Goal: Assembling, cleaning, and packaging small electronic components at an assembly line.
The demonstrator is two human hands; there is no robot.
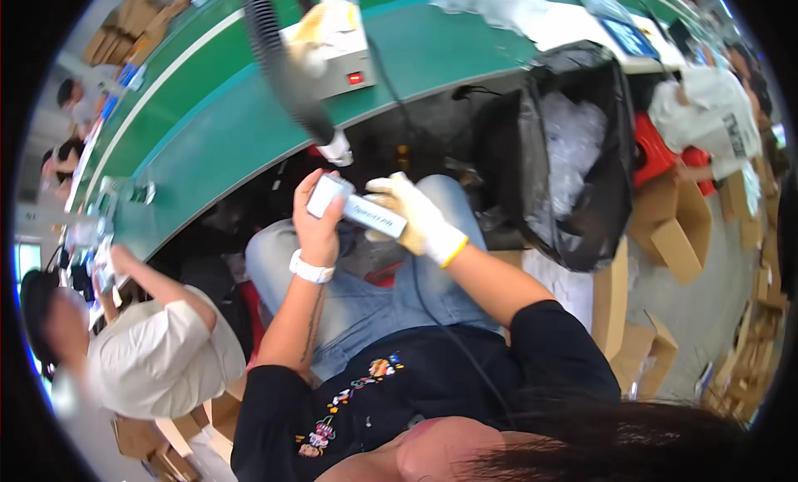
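Note:
Above my lap, a long narrow white box (376, 215) with dark print slants down to the right. At its left end sits a paler block-shaped piece (326, 195); I cannot tell whether it is part of the box. My bare left hand (316, 228) is closed around this left end, thumb across the front. My right hand (422, 218), in a white glove with a yellow cuff, grips the box along its right part, fingers behind and above it. Just above hangs the white nozzle (337, 150) of a black corrugated hose (278, 62), apart from the box.
A green workbench (212, 108) curves across ahead, bearing a grey machine (342, 71) with a red switch. At the right stands a black bag (619, 141) holding clear plastic, beside open cardboard boxes (675, 228). A person (162, 353) works close on my left; another (706, 112) is far right.

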